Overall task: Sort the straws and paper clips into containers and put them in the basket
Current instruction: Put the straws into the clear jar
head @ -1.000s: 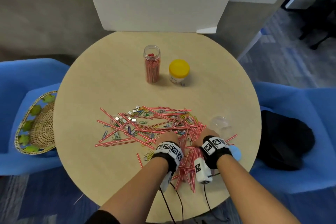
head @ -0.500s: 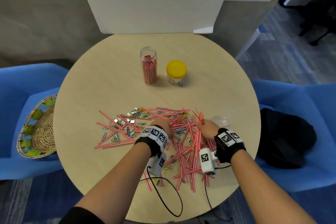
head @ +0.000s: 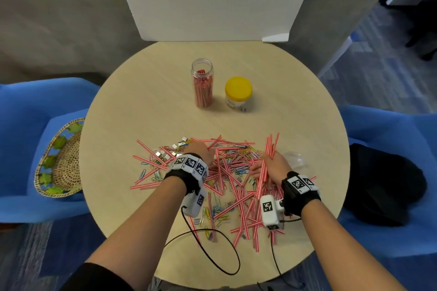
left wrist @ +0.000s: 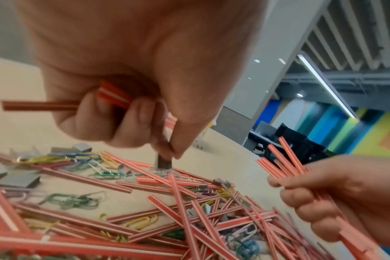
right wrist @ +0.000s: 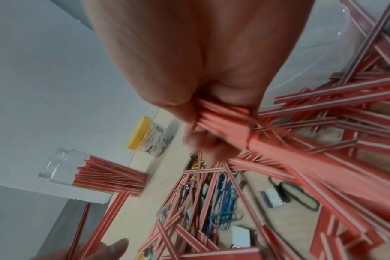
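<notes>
My left wrist camera is showing my left hand (left wrist: 131, 98) gripping straws and pinching a small grey piece, hidden overhead. I'm clutching a red-and-white striped straw bundle (head: 268, 160) in my right hand (head: 272, 166) near the tabletop's (head: 146, 106) right edge.

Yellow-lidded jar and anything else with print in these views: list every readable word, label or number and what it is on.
Clear plastic jar with the yellow lid: its white label carries dark print, too blurred to read in the right wrist view and too small in the head view.
Black wristbands: white tiles with black square marker patterns, no words or numbers.
No other text is legible.
</notes>
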A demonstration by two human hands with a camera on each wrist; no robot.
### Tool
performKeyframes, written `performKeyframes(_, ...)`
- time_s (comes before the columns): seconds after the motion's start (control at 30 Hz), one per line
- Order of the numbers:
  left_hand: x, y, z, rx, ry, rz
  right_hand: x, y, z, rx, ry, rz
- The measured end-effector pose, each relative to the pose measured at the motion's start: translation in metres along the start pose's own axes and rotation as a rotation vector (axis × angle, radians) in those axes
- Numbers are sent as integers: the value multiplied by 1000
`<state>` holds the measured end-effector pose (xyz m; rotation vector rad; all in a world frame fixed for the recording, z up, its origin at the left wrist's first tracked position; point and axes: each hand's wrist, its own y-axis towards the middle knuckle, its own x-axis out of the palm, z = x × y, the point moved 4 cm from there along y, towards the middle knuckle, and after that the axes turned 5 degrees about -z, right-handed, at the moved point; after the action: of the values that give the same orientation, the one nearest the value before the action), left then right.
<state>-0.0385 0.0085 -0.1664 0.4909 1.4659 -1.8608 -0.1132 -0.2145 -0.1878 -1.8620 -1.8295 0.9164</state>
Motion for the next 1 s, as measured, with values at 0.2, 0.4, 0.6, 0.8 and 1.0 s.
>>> performKeyframes(0.2,-13,-10,9,33,-47,243,-2,4,-3,94,23,17)
performKeyframes(0.4,8,-16,35,250,10,11,-18,1,0,122,-80,49)
performKeyframes(0.6,89,-36,79,356,294,-246,-43,-3,-6,104,197,165)
performKeyframes(0.8,124,-50,107,343,508,-129,-60,-11,13,133,228,221)
performKeyframes(1.0,125,-39,114,290,486,-121,-59,-14,23,116,195,206)
